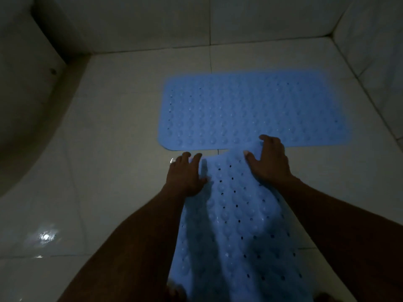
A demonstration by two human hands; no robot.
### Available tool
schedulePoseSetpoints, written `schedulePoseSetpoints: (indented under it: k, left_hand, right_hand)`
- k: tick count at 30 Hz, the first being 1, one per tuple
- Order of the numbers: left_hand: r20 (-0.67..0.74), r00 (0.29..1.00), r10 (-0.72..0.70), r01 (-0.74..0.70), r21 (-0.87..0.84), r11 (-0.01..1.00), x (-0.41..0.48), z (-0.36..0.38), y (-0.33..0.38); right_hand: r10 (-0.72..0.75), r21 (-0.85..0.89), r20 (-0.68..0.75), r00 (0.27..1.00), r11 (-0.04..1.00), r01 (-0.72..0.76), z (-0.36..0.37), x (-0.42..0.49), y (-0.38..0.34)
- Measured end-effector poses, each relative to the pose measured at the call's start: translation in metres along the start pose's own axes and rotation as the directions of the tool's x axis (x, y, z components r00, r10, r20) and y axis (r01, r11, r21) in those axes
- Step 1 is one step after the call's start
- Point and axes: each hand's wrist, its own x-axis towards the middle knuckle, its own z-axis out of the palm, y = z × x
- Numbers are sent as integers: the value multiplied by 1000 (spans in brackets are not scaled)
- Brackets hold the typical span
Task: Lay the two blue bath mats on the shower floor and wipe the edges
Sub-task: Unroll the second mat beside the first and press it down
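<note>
Dim bathroom, seen from above, looking down along my two bare forearms. A rectangular light-blue rubber bath mat [250, 110], covered in rows of round bumps and small holes, lies flat on the glossy white tiled shower floor [120, 127]. Its long side runs left to right, near the back wall and the right-hand corner.

A second light-blue rubber bath mat [237, 214] of the same pattern runs lengthwise from the bottom of the view up towards the first. It looks rippled rather than flat. Its far end reaches the near edge of the far mat and overlaps that edge slightly on the right.

My left grip [185, 175] holds the far-left corner of the near mat, thumb pressed on top and fingers reaching over the edge. My right grip [268, 162] is closed on the far-right corner, thumb on the top surface and fingers curled over the far edge, just where the two mats meet.

To the left stands a curved white ceramic fixture [26, 105]; the dim light leaves its kind unclear. Pale wall tiles [152, 22] rise behind. A small bright glare spot [45, 236] shines on the floor at lower left.
</note>
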Motion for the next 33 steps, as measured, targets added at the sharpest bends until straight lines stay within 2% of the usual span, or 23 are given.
schedulePoseSetpoints:
  k: [2, 4, 7, 11, 15, 16, 19, 21, 26, 29, 31, 33]
  left_hand:
    - [78, 997, 11, -6, -57, 998, -15, 23, 1]
    - [162, 987, 17, -4, -82, 997, -26, 44, 6]
    - [211, 977, 13, -10, -15, 1000, -34, 65, 9]
    - [230, 973, 5, -18, 54, 998, -34, 65, 1]
    - [269, 963, -21, -2, 82, 997, -31, 56, -10]
    - [279, 960, -31, 9, 79, 997, -30, 55, -12]
    - [295, 953, -70, 52, 70, 996, -29, 51, -12]
    - [309, 947, -90, 71, 73, 995, -29, 50, -10]
    - [301, 948, -100, 85, 61, 995, -30, 45, 0]
    - [241, 970, -15, 4, 46, 999, -28, 46, 16]
    - [278, 959, 46, -59, 36, 998, -27, 51, 27]
    - [335, 941, 43, -53, 20, 998, -29, 58, 34]
  right_hand:
    - [226, 133, -21, 974, 966, -221, 4, -7, 10]
    - [407, 224, 124, 905, 877, -425, 7, -13, 18]
    - [444, 299, 292, 847, 799, -521, 4, -19, 21]
    - [465, 294, 312, 829, 782, -550, -8, -11, 25]
    - [502, -27, 172, 848, 863, -505, -9, -11, 30]
    - [482, -31, 149, 863, 875, -483, -7, -13, 29]
    - [448, 247, 264, 854, 825, -508, -5, -11, 29]
    - [413, 347, 346, 843, 778, -524, -8, -7, 34]
    - [373, 376, 304, 877, 798, -470, -20, -4, 46]
    - [391, 320, 263, 882, 827, -462, -25, -5, 43]
    - [398, 298, 238, 886, 838, -456, -27, -6, 39]
    - [423, 286, 250, 871, 827, -484, -31, -9, 35]
